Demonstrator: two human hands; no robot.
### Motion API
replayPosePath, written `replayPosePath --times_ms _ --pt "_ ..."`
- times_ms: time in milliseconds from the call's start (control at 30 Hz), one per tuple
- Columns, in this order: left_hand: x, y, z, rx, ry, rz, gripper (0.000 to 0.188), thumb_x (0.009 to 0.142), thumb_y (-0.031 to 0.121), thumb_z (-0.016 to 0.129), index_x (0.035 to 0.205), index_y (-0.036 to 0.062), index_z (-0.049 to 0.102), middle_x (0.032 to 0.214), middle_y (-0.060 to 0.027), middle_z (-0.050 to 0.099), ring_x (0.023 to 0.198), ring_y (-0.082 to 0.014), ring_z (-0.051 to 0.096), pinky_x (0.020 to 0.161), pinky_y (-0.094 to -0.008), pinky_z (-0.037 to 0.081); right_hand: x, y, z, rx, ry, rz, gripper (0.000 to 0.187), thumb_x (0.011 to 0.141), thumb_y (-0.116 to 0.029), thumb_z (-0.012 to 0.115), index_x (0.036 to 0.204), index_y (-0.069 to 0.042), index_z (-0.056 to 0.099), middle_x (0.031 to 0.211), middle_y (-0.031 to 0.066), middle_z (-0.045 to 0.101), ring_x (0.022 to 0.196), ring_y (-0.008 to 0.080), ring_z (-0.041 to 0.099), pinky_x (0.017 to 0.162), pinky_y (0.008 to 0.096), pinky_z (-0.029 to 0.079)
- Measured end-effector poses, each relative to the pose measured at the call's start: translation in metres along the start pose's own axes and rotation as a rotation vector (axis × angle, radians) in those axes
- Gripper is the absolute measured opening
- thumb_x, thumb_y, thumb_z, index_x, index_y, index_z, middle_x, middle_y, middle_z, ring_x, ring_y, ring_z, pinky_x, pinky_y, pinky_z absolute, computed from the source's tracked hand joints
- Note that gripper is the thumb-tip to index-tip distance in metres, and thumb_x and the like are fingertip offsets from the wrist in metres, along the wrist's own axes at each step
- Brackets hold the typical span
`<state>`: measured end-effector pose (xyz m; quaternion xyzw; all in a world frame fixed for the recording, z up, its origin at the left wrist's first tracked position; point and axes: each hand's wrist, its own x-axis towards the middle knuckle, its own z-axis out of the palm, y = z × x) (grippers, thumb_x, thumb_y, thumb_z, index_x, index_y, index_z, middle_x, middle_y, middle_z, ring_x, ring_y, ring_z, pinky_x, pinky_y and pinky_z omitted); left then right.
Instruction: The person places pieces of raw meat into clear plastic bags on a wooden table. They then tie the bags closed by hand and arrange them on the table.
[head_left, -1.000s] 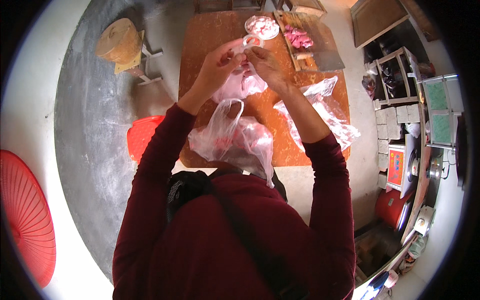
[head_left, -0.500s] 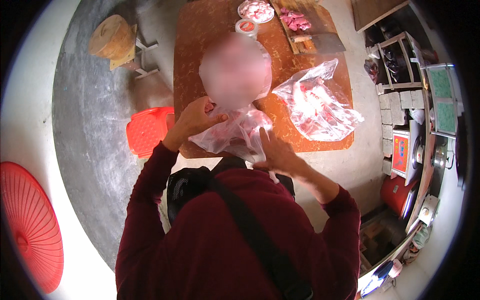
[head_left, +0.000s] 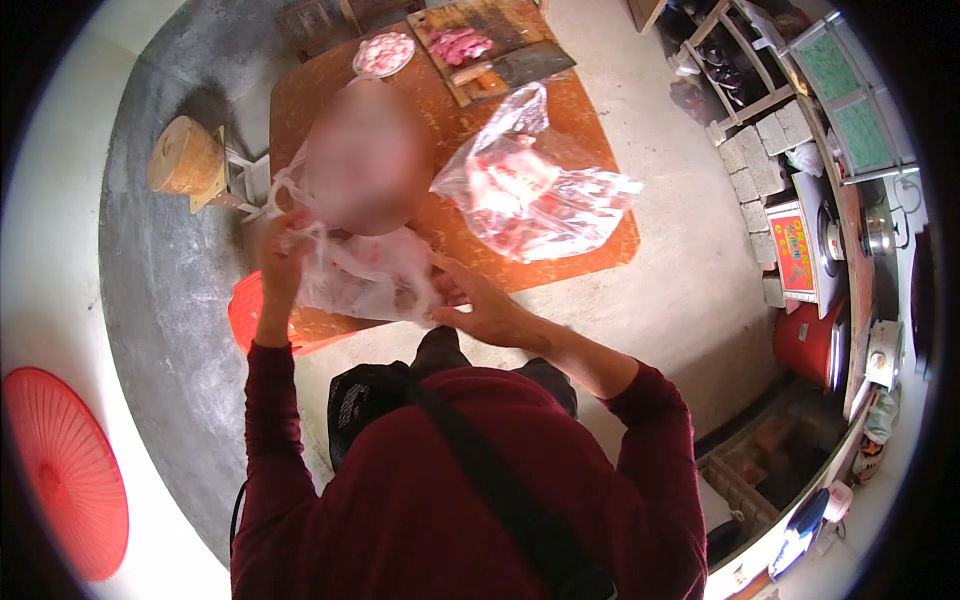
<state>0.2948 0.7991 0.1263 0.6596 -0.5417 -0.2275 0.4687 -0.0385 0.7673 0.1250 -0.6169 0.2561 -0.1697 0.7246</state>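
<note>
A thin, clear plastic bag (head_left: 365, 275) lies crumpled over the near left edge of the brown table (head_left: 560, 235). My left hand (head_left: 283, 250) pinches its left side and holds the film up beside the table edge. My right hand (head_left: 485, 305) is closed on the bag's near right edge, fingers curled around the film. Just beyond the bag is a large pinkish mass (head_left: 370, 160), too blurred to make out. To its right, a second clear plastic bag (head_left: 530, 195) holds pale and red pieces that look like meat.
At the far side, a plate of pale diced pieces (head_left: 384, 54) stands beside a wooden cutting board (head_left: 425, 20) with red meat (head_left: 460, 45) and a cleaver (head_left: 520, 68). A red plastic stool (head_left: 245, 310) is tucked at the left. A round wooden block (head_left: 186, 156) sits farther left.
My left hand has moved left, drawing the bag's edge up with it. My right hand has closed on the bag's near edge. The whole view has shifted, with the table now farther left.
</note>
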Motion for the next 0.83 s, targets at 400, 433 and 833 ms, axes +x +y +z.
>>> replayPosePath --times_ms 400,433,833 --pt "-0.031 -0.021 -0.046 0.359 0.652 -0.435 0.046 0.066 0.007 0.068 0.111 0.0132 0.061 0.083 -0.0101 0.063 0.075 -0.0281 0.06 0.071 -0.0354 0.048 -0.179 0.003 -0.186 0.041 0.242 0.093 0.032 0.087 -0.015 0.057 0.114 0.001 0.052 0.091 0.0096 0.062 0.078 0.0152 0.061 0.067 0.0274 0.05" --pt "-0.046 -0.045 -0.066 0.089 0.897 -0.4 0.049 0.065 0.004 0.066 0.113 0.0123 0.058 0.089 -0.0107 0.06 0.081 -0.0284 0.057 0.074 -0.0357 0.047 -0.179 -0.004 -0.203 0.049 0.183 0.079 0.033 0.087 -0.015 0.056 0.116 0.001 0.052 0.091 0.0096 0.062 0.078 0.0149 0.061 0.066 0.0268 0.05" --pt "0.032 0.075 0.226 0.766 1.072 -0.028 0.061 0.073 0.008 0.067 0.129 0.0168 0.043 0.127 -0.0188 0.032 0.116 -0.0327 0.033 0.104 -0.0413 0.023 -0.149 0.016 -0.46 -0.001 0.294 0.409 0.039 0.086 -0.014 0.058 0.119 0.003 0.048 0.096 0.0173 0.062 0.076 0.0225 0.064 0.065 0.0332 0.054"
